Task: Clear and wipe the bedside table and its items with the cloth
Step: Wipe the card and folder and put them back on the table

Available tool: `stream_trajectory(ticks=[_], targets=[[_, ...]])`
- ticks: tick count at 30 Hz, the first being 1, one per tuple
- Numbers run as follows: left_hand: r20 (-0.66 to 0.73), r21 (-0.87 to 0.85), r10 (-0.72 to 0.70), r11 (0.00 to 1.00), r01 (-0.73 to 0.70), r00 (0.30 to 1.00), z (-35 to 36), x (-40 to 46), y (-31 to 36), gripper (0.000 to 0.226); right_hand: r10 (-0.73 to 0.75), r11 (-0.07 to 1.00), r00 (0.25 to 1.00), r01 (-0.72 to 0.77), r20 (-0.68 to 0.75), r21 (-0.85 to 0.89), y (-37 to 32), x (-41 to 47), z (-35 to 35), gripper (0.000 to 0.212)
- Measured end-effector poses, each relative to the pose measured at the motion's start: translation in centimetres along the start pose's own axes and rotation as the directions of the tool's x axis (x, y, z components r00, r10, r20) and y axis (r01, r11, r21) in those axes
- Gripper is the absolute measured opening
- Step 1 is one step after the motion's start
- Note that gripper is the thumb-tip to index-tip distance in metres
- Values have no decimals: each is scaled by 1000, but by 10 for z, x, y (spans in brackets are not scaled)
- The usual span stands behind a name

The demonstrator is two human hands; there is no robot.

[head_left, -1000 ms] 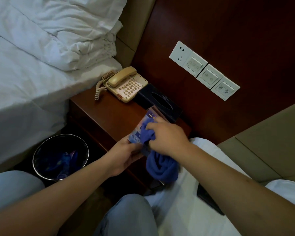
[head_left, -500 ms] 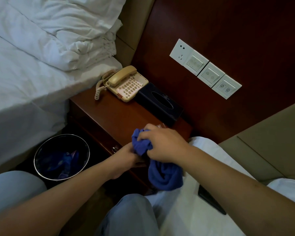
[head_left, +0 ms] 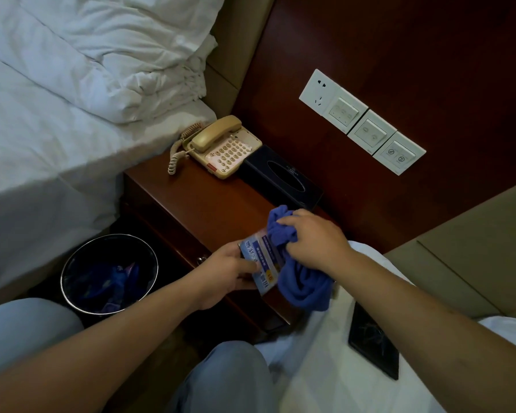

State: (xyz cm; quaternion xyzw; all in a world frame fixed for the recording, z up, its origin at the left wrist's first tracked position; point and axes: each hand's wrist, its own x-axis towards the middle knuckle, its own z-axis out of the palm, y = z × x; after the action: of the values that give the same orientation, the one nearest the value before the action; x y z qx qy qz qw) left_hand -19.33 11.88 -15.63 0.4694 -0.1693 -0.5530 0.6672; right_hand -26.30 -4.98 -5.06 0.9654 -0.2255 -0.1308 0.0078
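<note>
Both hands meet over the bedside table's (head_left: 197, 204) near edge: the left hand (head_left: 230, 274) grips a blue-and-white printed card (head_left: 261, 260), the right hand (head_left: 316, 239) bunches a crumpled blue cloth (head_left: 298, 281) against it.

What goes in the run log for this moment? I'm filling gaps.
step: wiping item | left hand: holds printed card | right hand: grips blue cloth against card | phone, tissue box: on bedside table
</note>
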Motion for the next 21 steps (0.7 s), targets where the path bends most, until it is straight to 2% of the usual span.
stream_trajectory(ticks=[2,5,7,10,13,16,21], targets=[[-26,-8,-8,1000,7,1000,-3,0,1,39,-11,1000,999,12,41,-4,-6,-6,6,59],[-80,86,-45,995,52,996,-5,-1,-2,38,-50,997,972,63,230,-48,-19,-23,13,52],[-71,155,-66,985,77,995,-3,-3,-3,36,-46,976,954,106,298,-190,-18,-24,9,40],[-30,161,-80,983,84,996,3,-3,-2,38,-31,873,974,135,223,-469,-13,-15,-1,30],[-14,134,-93,986,94,996,5,-4,-4,42,-26,790,978,147,206,-596,-12,-11,5,31],[-11,78,-108,991,108,994,6,-5,-10,43,-14,757,971,166,239,-632,-14,-7,18,31],[-15,-127,-133,983,130,991,9,-6,-9,41,-32,743,959,212,283,-635,-18,-5,14,32]])
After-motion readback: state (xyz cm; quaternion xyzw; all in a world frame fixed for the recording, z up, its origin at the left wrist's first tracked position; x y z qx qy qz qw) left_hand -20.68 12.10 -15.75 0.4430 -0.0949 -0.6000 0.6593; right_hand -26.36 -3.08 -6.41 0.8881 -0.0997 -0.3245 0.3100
